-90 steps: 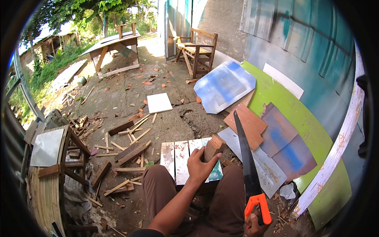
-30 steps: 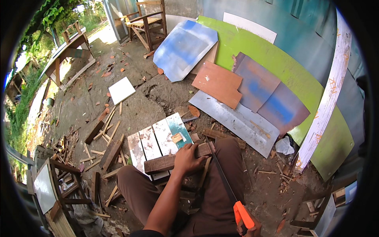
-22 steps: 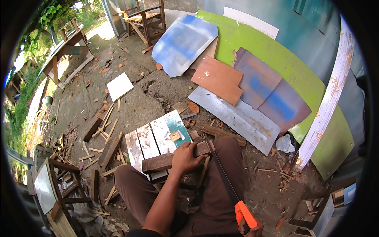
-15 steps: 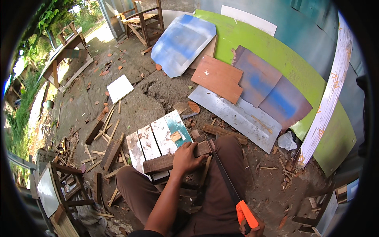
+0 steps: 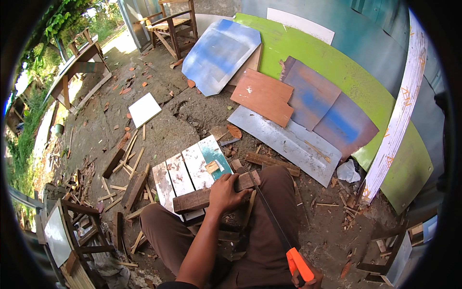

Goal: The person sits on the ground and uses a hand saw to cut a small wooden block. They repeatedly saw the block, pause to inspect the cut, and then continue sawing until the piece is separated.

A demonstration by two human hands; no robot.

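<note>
A dark brown wooden beam (image 5: 191, 200) lies across a low slatted stool (image 5: 179, 172) with worn white and green boards. My left hand (image 5: 227, 193) presses down on the beam near its right end, fingers wrapped over it. In my right hand (image 5: 313, 278) is a hand saw (image 5: 275, 219) with an orange handle, gripped at the lower right. Its dark blade slants up to the beam's right end and crosses it just right of my left hand. A small pale wood block (image 5: 212, 166) sits on the stool's green board. My knees flank the stool.
Wood scraps (image 5: 136, 185) litter the ground at left. Painted sheets, including a reddish-brown panel (image 5: 263, 96) and a green board (image 5: 332, 58), lie ahead. A long white plank (image 5: 399, 106) leans at right. Wooden chairs (image 5: 174, 31) stand behind and at lower left.
The saw's blade has shifted slightly left at the beam and shows a narrower face. My left hand stays on the beam, and the whole view has moved a little.
</note>
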